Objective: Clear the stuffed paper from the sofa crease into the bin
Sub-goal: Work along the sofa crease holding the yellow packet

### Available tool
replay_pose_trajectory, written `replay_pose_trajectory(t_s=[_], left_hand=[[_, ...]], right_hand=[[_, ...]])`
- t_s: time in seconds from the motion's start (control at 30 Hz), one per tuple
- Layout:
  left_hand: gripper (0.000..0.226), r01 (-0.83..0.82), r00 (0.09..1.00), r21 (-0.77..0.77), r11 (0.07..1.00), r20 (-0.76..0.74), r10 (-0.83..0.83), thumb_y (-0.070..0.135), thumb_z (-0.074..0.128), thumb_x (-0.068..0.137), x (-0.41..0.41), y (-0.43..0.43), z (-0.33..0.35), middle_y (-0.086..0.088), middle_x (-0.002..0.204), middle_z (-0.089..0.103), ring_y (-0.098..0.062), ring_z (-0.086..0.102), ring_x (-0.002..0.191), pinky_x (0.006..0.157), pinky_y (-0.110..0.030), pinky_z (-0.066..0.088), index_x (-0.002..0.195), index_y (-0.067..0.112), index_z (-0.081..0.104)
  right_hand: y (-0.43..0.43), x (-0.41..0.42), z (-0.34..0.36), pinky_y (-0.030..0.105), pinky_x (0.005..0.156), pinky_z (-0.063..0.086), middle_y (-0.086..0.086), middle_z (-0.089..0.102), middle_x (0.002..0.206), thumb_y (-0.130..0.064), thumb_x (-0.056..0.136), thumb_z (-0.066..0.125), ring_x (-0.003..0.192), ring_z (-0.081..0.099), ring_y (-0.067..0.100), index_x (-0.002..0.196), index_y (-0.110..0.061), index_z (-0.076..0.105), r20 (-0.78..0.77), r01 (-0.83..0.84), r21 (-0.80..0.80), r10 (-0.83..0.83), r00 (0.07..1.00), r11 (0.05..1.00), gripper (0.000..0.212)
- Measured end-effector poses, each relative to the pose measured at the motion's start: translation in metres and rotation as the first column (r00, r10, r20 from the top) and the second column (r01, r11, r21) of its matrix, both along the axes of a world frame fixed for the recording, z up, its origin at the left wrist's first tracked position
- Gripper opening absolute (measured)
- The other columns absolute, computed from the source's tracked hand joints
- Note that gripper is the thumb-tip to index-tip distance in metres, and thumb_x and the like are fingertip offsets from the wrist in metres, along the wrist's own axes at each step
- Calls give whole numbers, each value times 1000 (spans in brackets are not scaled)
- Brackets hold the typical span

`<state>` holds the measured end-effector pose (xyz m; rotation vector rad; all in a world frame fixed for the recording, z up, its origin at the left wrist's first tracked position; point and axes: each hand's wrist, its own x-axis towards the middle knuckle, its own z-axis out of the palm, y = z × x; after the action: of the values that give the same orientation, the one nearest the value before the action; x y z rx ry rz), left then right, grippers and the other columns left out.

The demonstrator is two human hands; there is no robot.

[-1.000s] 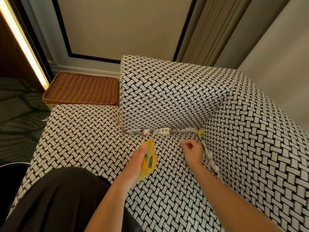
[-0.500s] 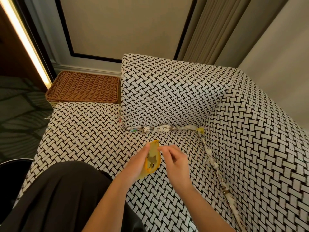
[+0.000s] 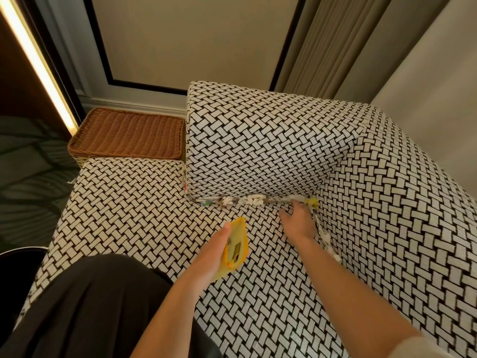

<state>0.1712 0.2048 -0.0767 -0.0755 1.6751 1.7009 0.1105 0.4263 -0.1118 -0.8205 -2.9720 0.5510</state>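
Crumpled white paper scraps fill the crease under the black-and-white woven sofa armrest, and more paper runs down the crease along the backrest. A yellow scrap sits in the corner. My left hand holds an open yellow pouch above the seat. My right hand reaches to the corner, fingers spread, fingertips at the paper beside the yellow scrap. Whether it grips anything is hidden.
A brown wicker basket stands on the floor beyond the seat's far left end. A dark round bin rim shows at the lower left edge. My dark-clothed lap covers the near seat. Wall and curtains rise behind.
My right hand left the pouch mouth and moved forward-right to the corner of the crease. My left hand with the pouch has stayed roughly in place.
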Motion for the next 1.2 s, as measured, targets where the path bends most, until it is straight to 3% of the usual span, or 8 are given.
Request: replay_pose_trajectory(t_s=[0.3,0.47,0.57,0.67,0.83,0.93,1.03,1.2], left_hand=[[76,-9,1000,85,996,-8,10,65,22,74,-3,-1,-2,-11,97,62,-16,62,79,64,-19,50,112,7,52],[69,-33,999,77,996,5,33,66,23,73,-3,1,-3,-9,96,63,-16,62,81,67,-20,49,107,13,53],[72,-28,1000,68,997,3,27,66,24,73,-2,1,-1,-14,105,62,-18,61,87,68,-20,47,111,12,52],[66,-20,1000,71,997,4,20,63,22,81,0,0,1,-17,112,60,-20,59,90,67,-18,45,112,13,53],[56,-33,999,32,999,-23,34,57,17,91,1,0,2,-15,112,61,-18,58,88,62,-15,43,105,17,54],[56,-37,999,3,999,-26,37,60,18,88,2,1,2,-6,101,63,-13,59,83,60,-13,42,101,20,55],[47,-52,998,-33,998,-37,51,60,18,89,1,3,2,0,96,60,-10,57,80,53,-12,42,95,27,52],[53,-79,996,-56,995,-48,77,59,16,91,0,5,3,-3,104,61,-13,58,90,61,-19,41,111,25,51]], right_hand=[[10,-42,7,33,70,54,8,59,95,-37,93,46,84,61,24,113,-11,56,228,-64,34,55,972,997,33],[8,-27,-6,20,49,40,6,66,82,-33,93,51,67,60,20,105,-20,65,-7,-31,84,31,999,996,22],[7,-8,-15,21,60,40,9,69,92,-22,94,51,79,63,24,107,-14,67,-220,-24,101,46,974,995,22],[10,-2,-20,23,62,40,11,69,91,-19,95,49,75,61,23,103,-7,66,-302,-1,-19,-5,953,1000,23],[-1,6,-14,22,49,37,6,60,69,-19,96,47,56,48,15,90,-6,65,-263,12,-178,-59,963,984,23],[-24,17,0,15,43,31,-2,48,58,-16,95,50,50,37,9,74,-10,58,-308,-84,-433,-60,949,898,23],[-56,32,28,20,45,31,-7,42,51,-19,93,52,47,34,9,64,-16,54,-379,-180,-626,-94,921,759,29],[-96,67,65,12,47,31,-15,49,48,-15,92,53,45,39,1,64,-24,57,-474,-456,-562,183,861,691,30]])
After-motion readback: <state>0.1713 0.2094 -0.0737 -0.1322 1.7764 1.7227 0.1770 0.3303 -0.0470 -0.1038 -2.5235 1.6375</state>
